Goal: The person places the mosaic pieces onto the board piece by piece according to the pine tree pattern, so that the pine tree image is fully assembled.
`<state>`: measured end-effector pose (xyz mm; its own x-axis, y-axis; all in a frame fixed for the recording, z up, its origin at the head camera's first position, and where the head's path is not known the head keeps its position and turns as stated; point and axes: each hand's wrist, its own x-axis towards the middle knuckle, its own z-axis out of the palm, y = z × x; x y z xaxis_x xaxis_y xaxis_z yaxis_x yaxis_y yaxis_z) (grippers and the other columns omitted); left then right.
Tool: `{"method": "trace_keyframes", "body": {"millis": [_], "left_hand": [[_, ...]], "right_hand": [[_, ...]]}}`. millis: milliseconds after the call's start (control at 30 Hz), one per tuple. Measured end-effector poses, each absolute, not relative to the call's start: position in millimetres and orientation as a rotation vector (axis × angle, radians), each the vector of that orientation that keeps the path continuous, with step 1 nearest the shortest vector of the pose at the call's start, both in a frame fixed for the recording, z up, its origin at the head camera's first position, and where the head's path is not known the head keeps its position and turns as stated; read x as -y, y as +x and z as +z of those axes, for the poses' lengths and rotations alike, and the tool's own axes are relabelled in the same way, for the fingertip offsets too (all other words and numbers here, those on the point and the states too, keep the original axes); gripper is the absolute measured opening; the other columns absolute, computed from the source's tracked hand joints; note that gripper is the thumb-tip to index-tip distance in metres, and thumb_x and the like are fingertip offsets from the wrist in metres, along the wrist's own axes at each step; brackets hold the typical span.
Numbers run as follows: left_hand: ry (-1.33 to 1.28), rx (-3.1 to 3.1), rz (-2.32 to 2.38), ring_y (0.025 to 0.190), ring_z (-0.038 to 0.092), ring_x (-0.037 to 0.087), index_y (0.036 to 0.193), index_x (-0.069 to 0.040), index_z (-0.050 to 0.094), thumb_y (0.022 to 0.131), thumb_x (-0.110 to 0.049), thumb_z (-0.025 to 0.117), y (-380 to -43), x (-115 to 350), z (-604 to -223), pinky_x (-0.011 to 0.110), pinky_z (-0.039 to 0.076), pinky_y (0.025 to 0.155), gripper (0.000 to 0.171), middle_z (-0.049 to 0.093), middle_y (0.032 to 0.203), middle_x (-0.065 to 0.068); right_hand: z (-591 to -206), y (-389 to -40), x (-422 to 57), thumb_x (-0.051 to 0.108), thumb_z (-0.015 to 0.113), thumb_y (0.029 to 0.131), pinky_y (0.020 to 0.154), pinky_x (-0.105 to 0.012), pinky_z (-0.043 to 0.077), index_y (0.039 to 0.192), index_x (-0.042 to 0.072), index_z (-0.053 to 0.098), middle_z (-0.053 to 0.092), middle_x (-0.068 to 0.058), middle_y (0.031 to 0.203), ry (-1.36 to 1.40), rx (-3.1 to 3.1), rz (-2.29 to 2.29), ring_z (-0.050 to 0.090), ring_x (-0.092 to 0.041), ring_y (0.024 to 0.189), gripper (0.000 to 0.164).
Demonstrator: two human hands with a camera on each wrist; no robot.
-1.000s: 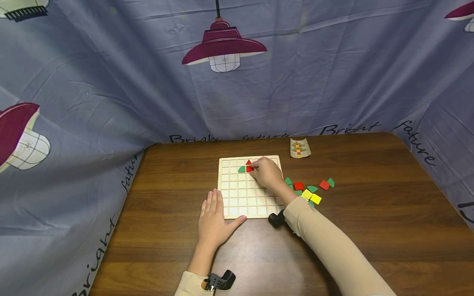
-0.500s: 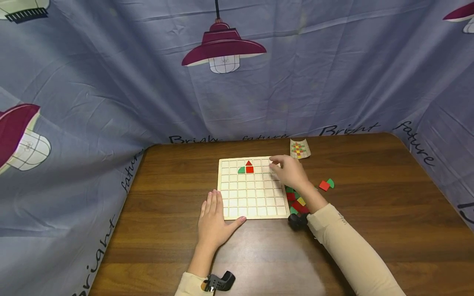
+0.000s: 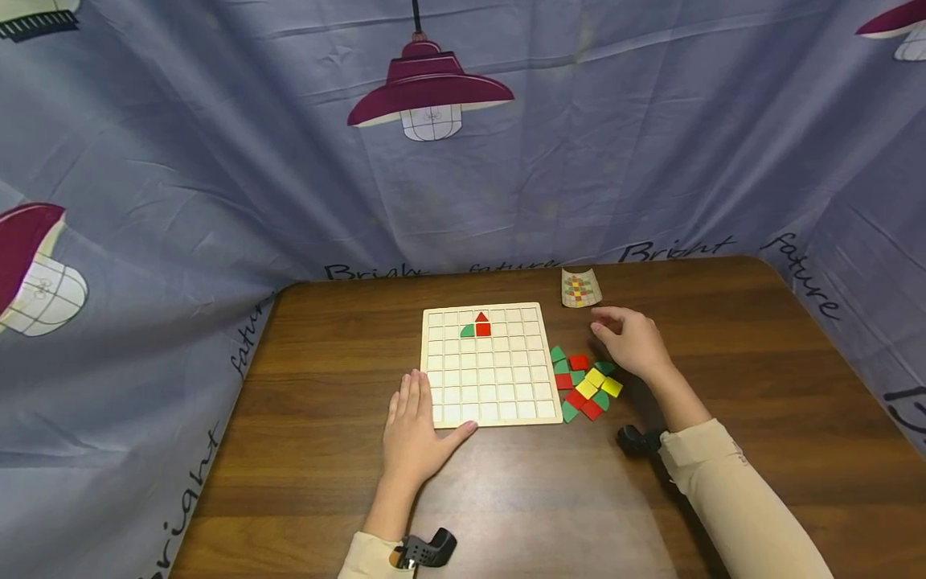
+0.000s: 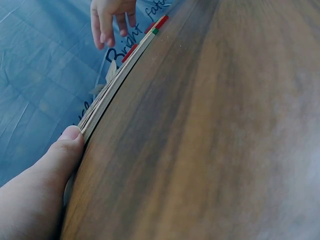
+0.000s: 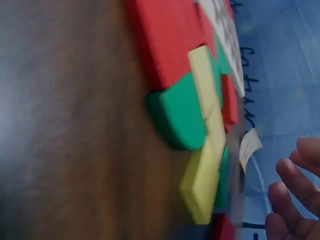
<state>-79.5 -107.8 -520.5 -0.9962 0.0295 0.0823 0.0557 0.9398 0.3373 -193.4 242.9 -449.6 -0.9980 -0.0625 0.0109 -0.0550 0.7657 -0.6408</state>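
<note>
My left hand (image 3: 414, 434) rests at the near left corner of a pale gridded board (image 3: 492, 378), fingers straight along its side. In the left wrist view its thumb (image 4: 62, 150) touches the board's edge. Towards the top of the board lie a red triangle (image 3: 481, 318), a red square (image 3: 483, 330) and a green quarter-round piece (image 3: 468, 330). My right hand (image 3: 637, 346) hovers right of the loose pieces, fingers loosely bent and holding nothing. Yellow squares (image 3: 612, 388), red squares (image 3: 592, 410) and green quarter-rounds (image 3: 570, 412) lie nearest to it.
A small curled pattern card (image 3: 581, 289) stands at the back of the brown wooden table (image 3: 325, 498). Several flat loose pieces crowd the board's right edge. A blue printed cloth (image 3: 615, 161) hangs behind and beside the table.
My right hand has left the red square on the board and moved right, past the loose pieces. It now covers the separate red and green pieces there. My left hand stays put.
</note>
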Motion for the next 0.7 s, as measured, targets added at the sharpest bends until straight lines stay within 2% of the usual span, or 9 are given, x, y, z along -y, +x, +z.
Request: {"method": "trace_keyframes", "body": {"millis": [133, 467, 700], "left_hand": [[-0.063, 3.022, -0.53, 0.156, 0.013, 0.027, 0.157, 0.0, 0.019, 0.078, -0.087, 0.046, -79.1, 107.8, -520.0, 0.045, 0.015, 0.126, 0.121, 0.019, 0.165, 0.015], [-0.055, 3.043, -0.543, 0.156, 0.011, 0.026, 0.157, 0.0, 0.017, 0.078, -0.087, 0.047, -80.1, 106.6, -519.2, 0.044, 0.013, 0.127, 0.121, 0.016, 0.166, 0.015], [-0.058, 3.037, -0.538, 0.156, 0.012, 0.027, 0.157, 0.0, 0.018, 0.078, -0.087, 0.047, -80.5, 107.1, -520.2, 0.045, 0.014, 0.126, 0.121, 0.017, 0.166, 0.015]], "right_hand": [[-455.7, -192.7, -242.2, 0.024, 0.059, 0.1, 0.075, -0.04, 0.051, 0.136, 0.005, 0.059, 0.064, -0.02, 0.124, -0.131, -2.911, -1.04, 0.061, -0.034, 0.101, 0.04], [-469.0, -194.1, -225.7, 0.023, 0.064, 0.097, 0.071, -0.033, 0.044, 0.137, 0.011, 0.061, 0.061, -0.014, 0.122, -0.461, -2.783, -0.925, 0.052, -0.024, 0.089, 0.042], [-471.3, -195.0, -218.6, 0.024, 0.067, 0.095, 0.077, -0.038, 0.048, 0.131, 0.013, 0.066, 0.061, -0.012, 0.12, -0.445, -2.775, -0.862, 0.057, -0.031, 0.106, 0.038]]}}
